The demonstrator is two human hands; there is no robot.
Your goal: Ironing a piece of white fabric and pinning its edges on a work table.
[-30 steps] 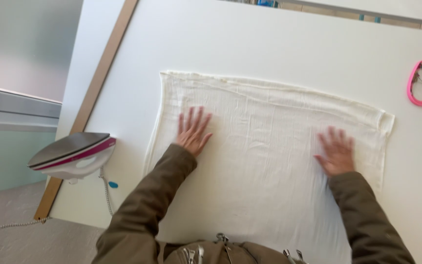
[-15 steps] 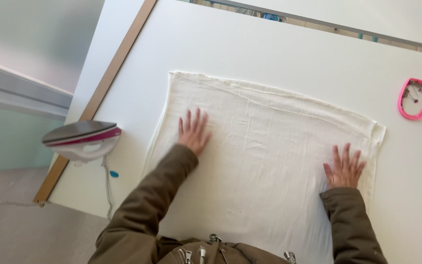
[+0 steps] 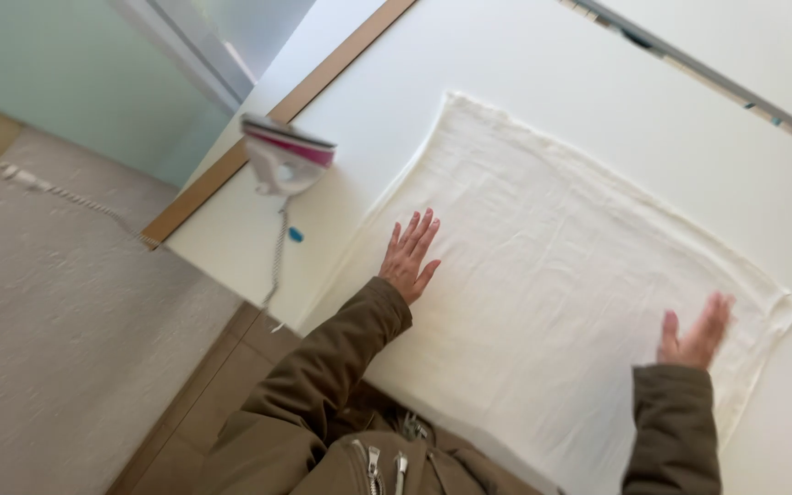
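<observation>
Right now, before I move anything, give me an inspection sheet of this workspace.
Surface: white table with a wooden edge strip along its far-left side.
Job's things: cream woven cloth spread flat on the table, its near edge hanging over the table edge.
Clutter: white and pink steam iron standing near the table's corner.
Hands: left hand flat on the cloth, fingers spread; right hand open at the cloth's right side, blurred.
Cables: iron's cord hanging off the table edge; another cord on the floor.
Surroundings: beige floor, pale green wall.
</observation>
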